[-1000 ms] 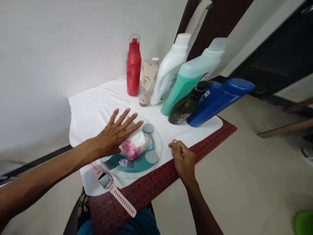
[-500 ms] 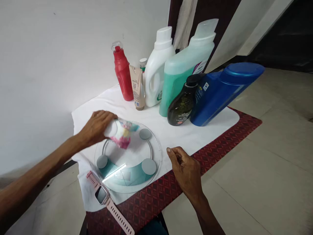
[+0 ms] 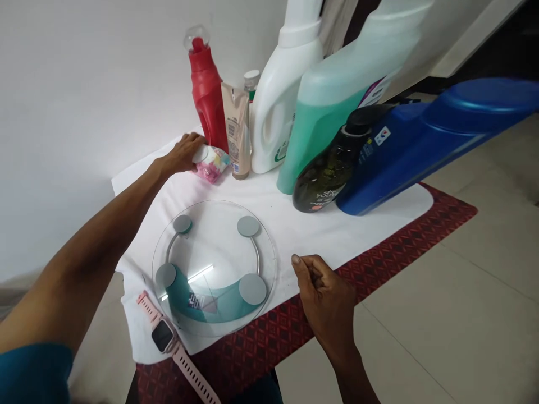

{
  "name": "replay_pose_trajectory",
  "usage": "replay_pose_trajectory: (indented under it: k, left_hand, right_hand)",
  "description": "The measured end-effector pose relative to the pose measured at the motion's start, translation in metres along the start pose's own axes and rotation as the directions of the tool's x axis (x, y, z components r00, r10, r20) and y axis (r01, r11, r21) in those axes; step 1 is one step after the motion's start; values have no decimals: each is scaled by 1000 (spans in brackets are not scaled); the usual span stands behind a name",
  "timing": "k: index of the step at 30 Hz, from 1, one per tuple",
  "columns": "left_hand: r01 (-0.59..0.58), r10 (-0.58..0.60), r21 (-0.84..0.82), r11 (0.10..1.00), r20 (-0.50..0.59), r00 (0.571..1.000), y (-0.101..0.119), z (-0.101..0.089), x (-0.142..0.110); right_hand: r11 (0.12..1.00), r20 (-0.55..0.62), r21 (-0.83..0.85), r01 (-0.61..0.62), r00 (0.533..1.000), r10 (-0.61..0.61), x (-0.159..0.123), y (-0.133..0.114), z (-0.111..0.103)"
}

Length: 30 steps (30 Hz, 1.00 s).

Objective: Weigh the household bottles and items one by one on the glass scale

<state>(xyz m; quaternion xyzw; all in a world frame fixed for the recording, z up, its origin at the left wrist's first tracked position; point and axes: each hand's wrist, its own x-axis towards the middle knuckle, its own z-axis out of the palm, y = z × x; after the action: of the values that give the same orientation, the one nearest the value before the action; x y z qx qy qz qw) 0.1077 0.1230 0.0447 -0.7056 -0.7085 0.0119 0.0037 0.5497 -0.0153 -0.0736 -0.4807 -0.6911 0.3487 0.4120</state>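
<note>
At the back left of the white cloth, my left hand [image 3: 185,152] grips a small, colourful pack of wet wipes [image 3: 213,164] with a white lid. The pack sits in front of a red bottle [image 3: 206,95] and left of a beige tube [image 3: 236,132]. My fingers are partly hidden behind its lid. Nearer me lies a round glass bathroom scale [image 3: 214,303] with grey foot pads and a teal band; nothing rests on it. My right hand [image 3: 326,294] hovers by the front edge, right of the scale, fingers curled in and nothing seen in them.
Right of the tube stand a small white-capped bottle [image 3: 251,81], a white jug [image 3: 273,101], a green liquid bottle [image 3: 311,129], a dark pump bottle [image 3: 326,174] and a blue bottle [image 3: 400,151]. A pink-strapped watch [image 3: 163,335] lies front left. A wall [image 3: 84,84] borders the left.
My left hand has carried the wipes pack from above the scale to the back left, beside the red bottle. My right hand keeps its pose. The view has tilted down and closer.
</note>
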Motion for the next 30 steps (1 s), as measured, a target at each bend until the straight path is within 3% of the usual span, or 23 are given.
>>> replay_pose_trajectory:
  k: [5,10,12,15,20,24,27,30]
  left_hand:
    - [77,-86,-59,995,-155,984,2,1,-16]
    - [-83,20,-142,986,-393,920,26,15,-61]
    - [-168,72,-187,968,-434,898,51,23,-75]
    - [-265,110,-331,906,-420,901,105,34,-83]
    - [-351,174,-557,753,-346,922,212,38,-61]
    - [-243,7,-634,734,-350,937,272,33,-28]
    - [-78,-169,-652,754,-308,936,294,30,-18]
    - [33,-238,-636,771,-240,941,306,29,-20]
  right_hand:
    - [999,-9,11,-39,999,39,-1,0,0]
    - [996,-5,75,-46,999,47,0,0,-1]
    - [994,-10,94,-46,999,47,1,0,0]
    - [993,-27,107,-42,999,45,2,-1,2]
    - [988,-52,142,-67,996,75,5,-4,4]
    - [985,-59,155,-78,994,88,5,-5,4]
    - [987,-61,140,-75,995,84,3,-3,4]
    - [991,-64,114,-73,995,81,1,4,2]
